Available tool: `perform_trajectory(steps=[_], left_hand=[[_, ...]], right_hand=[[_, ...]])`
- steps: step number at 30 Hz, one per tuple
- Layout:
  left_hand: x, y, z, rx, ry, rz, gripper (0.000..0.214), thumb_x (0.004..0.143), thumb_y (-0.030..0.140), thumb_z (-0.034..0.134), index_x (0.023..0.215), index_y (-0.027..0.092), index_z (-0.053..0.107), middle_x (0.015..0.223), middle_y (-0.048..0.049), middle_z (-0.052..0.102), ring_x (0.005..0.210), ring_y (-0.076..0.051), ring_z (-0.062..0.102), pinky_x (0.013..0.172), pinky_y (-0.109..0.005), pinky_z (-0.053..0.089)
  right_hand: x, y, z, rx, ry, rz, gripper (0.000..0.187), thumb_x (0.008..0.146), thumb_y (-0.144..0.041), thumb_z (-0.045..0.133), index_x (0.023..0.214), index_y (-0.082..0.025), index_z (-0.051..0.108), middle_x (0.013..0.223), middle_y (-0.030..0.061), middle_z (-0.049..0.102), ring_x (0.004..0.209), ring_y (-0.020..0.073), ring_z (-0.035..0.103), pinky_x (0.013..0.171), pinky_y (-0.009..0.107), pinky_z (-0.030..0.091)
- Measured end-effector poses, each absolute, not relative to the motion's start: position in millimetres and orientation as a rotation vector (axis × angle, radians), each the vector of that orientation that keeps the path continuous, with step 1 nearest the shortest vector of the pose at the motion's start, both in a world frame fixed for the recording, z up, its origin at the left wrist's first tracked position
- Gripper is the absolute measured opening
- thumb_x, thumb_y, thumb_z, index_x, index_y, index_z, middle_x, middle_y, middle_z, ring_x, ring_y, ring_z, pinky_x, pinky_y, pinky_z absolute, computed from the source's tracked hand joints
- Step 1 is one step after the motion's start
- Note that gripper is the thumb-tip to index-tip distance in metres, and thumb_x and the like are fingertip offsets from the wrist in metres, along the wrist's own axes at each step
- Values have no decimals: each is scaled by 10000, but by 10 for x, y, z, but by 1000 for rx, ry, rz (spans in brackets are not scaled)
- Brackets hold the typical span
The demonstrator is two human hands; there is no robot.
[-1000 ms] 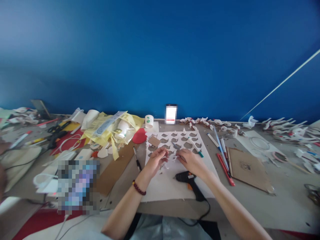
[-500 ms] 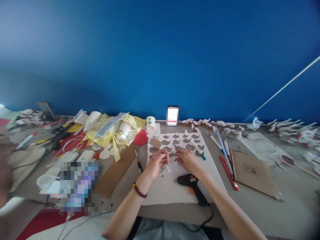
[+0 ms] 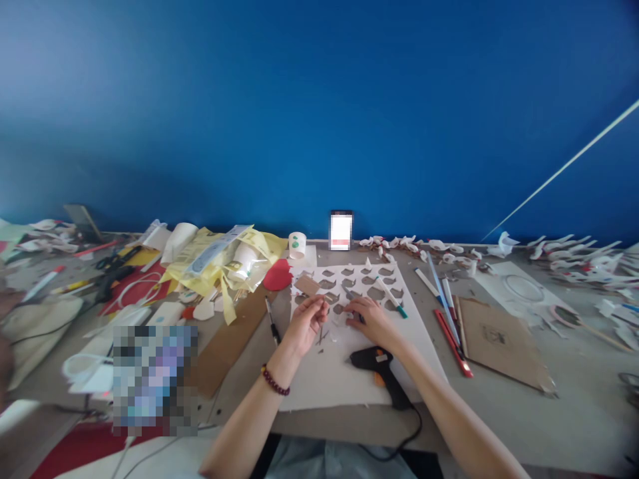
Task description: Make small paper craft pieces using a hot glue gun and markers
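Note:
My left hand (image 3: 308,326), with a beaded bracelet at its wrist, is raised over the white sheet (image 3: 324,382). Thumb and forefinger are pinched together, and whatever they hold is too small to name. My right hand (image 3: 372,322) rests low over the sheet, its fingers bent inward. A slim grey tool (image 3: 352,293) lies at its fingertips, and I cannot tell whether they grip it. Rows of curved shapes are cut out of the sheet's upper half. Small scraps lie between the hands. A green-capped marker (image 3: 392,298) and a brown cardboard piece (image 3: 306,285) lie on the sheet.
A black glue gun (image 3: 382,369) with a cable lies on the sheet near my right forearm. To the right are red and white pens (image 3: 452,342) and a cardboard rectangle (image 3: 499,339). Yellow packaging (image 3: 227,259), a paper cup (image 3: 297,245) and a cardboard strip (image 3: 232,342) stand or lie leftward.
My left hand has turned slightly, its thumb and forefinger now pinched higher up. My right hand's fingers have curled in more. The whole view has shifted a little.

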State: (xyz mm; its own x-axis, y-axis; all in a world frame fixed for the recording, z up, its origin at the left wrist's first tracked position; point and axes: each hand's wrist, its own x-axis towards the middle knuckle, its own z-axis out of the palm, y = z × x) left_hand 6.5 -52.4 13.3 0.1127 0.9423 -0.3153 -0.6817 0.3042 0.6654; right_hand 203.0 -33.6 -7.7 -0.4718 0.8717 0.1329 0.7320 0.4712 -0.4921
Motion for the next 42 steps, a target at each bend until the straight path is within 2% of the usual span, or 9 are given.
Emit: perform_trajectory(steps=[5,11,23,33,38,42], left_hand=[[53,-523,122,408,794,1228,271,589,201,798,812,115,672,686,-21,633,574,-49,528,524,-147,421],[63,-532,128,413,790,1223,270,587,192,797,812,107,673,686,-29,634,568,-52,521,523,-157,411],[60,-534,122,406,802,1220,285,571,194,804,811,101,681,695,-37,642,571,-55,527,525,-160,421],[59,-535,110,411,797,1204,259,592,185,791,813,103,683,700,-41,647,581,-61,539,520,-158,435],[58,-533,117,409,792,1204,269,595,187,787,823,99,677,686,-34,638,573,-58,535,515,-155,427],[55,-533,105,416,792,1206,288,577,193,798,820,99,675,684,-31,637,574,-57,532,521,-157,421]], right_hand=[[2047,-326,-110,-1323,-2401,511,298,807,-255,627,1105,-252,644,1086,79,614,1023,231,536,885,381,381],[2032,-323,-102,-1341,-2378,528,232,807,-244,622,1034,-236,665,1059,78,628,1010,226,546,881,383,378],[2030,-327,-62,-1333,-2314,602,233,787,-178,619,1016,-201,657,1044,80,667,1008,224,568,902,377,377],[2062,-299,-78,-1306,-2211,710,251,857,-182,487,1046,-185,652,1066,80,682,1003,225,590,927,393,396],[2068,-279,-85,-1323,-2105,739,304,883,-224,429,1099,-160,633,1068,103,684,964,228,621,871,368,445],[2083,-248,-138,-1327,-2024,792,307,883,-248,410,1053,-161,650,960,96,711,815,214,651,762,337,483]])
